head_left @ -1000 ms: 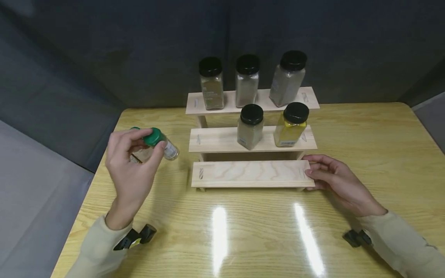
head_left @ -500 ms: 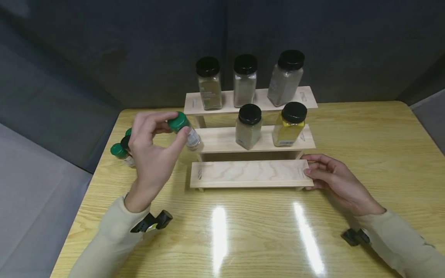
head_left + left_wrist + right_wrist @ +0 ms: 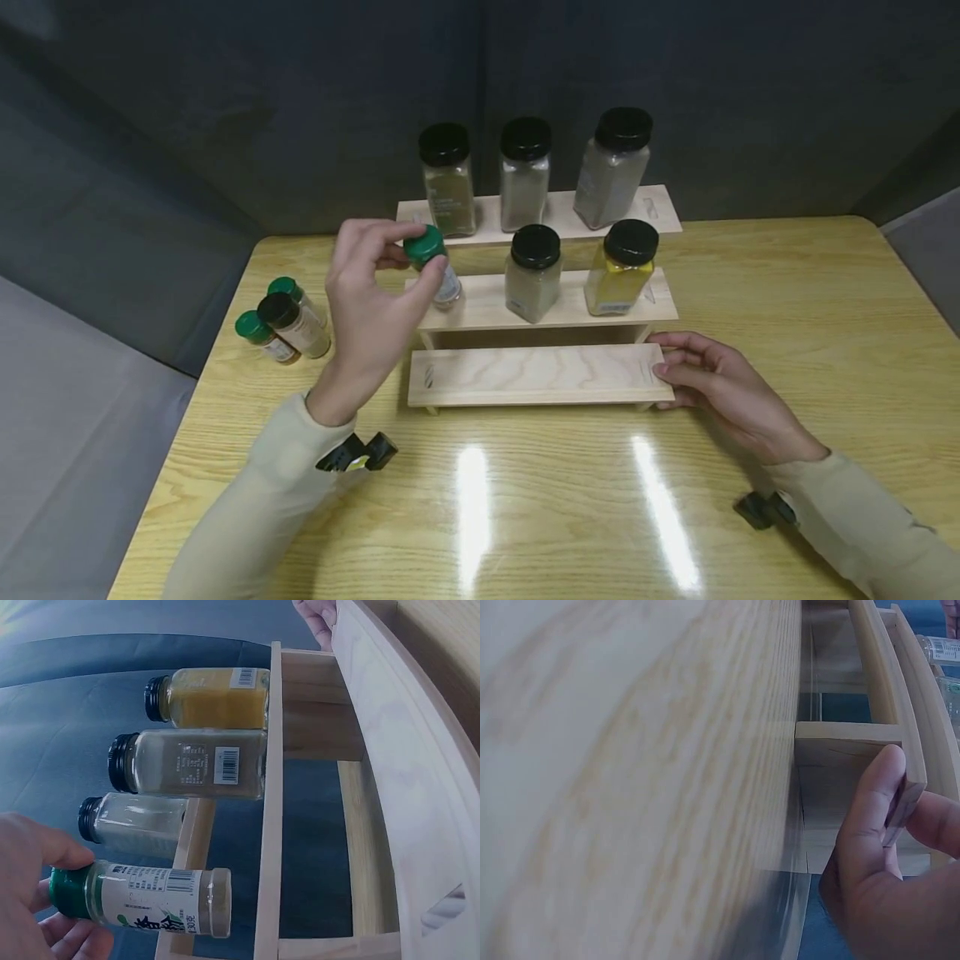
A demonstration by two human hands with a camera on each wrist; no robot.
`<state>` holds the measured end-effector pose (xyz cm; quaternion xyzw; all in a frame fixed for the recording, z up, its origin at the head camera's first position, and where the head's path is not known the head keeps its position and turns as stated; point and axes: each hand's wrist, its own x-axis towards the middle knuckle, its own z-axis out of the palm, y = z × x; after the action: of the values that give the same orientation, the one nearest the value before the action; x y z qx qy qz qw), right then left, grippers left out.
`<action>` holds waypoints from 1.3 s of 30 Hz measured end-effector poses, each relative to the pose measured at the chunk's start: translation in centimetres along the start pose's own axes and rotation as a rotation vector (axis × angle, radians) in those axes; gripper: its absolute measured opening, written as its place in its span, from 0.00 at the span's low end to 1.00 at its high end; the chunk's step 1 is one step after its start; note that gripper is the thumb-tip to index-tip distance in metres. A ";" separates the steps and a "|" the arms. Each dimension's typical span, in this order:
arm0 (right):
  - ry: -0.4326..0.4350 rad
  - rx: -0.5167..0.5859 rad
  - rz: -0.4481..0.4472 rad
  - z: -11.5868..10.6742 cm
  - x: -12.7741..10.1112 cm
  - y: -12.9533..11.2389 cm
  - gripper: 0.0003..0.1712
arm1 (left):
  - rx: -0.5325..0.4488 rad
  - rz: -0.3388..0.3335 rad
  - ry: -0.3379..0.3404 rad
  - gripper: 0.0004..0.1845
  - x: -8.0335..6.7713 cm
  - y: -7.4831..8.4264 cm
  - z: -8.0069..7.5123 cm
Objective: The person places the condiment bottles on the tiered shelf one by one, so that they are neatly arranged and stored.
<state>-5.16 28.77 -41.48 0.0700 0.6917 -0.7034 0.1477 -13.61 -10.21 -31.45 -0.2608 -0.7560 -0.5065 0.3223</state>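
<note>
Rightward and up from the table's left edge, the left hand (image 3: 371, 287) has carried the green-capped spice bottle (image 3: 435, 267) to the left end of the wooden rack's (image 3: 540, 375) middle shelf, pinching it by the cap. The left wrist view shows the bottle's base just short of the shelf board, not touching, which the head view cannot settle. The right hand (image 3: 723, 392) has stayed at the rack's lowest shelf; the right wrist view shows its thumb and fingers clamping that board's end. Three small bottles (image 3: 283, 321), uncovered since the hand left, stand on the table (image 3: 787, 275). Five black-capped jars (image 3: 534, 271) occupy the upper shelves.
</note>
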 end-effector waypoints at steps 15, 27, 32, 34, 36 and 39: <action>-0.004 0.003 0.003 0.0 0.0 -0.1 0.22 | 0.060 -0.019 -0.033 0.14 -0.6 -0.6 1.2; -0.006 0.006 0.002 0.0 0.0 -0.1 0.22 | 0.115 0.022 -0.023 0.15 -0.8 -0.6 1.4; -0.009 0.007 -0.007 0.0 0.0 0.0 0.21 | 0.134 0.029 -0.025 0.16 -0.8 -0.7 1.4; -0.011 0.009 -0.010 0.0 0.0 0.0 0.20 | 0.136 0.029 -0.026 0.16 -0.9 -0.7 1.4; -0.012 0.010 -0.011 -0.1 0.0 0.0 0.20 | 0.137 0.031 -0.024 0.17 -0.9 -0.8 1.5; -0.013 0.013 -0.012 -0.1 0.0 0.0 0.19 | 0.134 0.038 -0.023 0.17 -0.9 -0.8 1.5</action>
<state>-5.11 28.84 -41.52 0.0621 0.6867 -0.7091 0.1476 -13.92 -9.16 -33.01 -0.2588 -0.7866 -0.4457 0.3401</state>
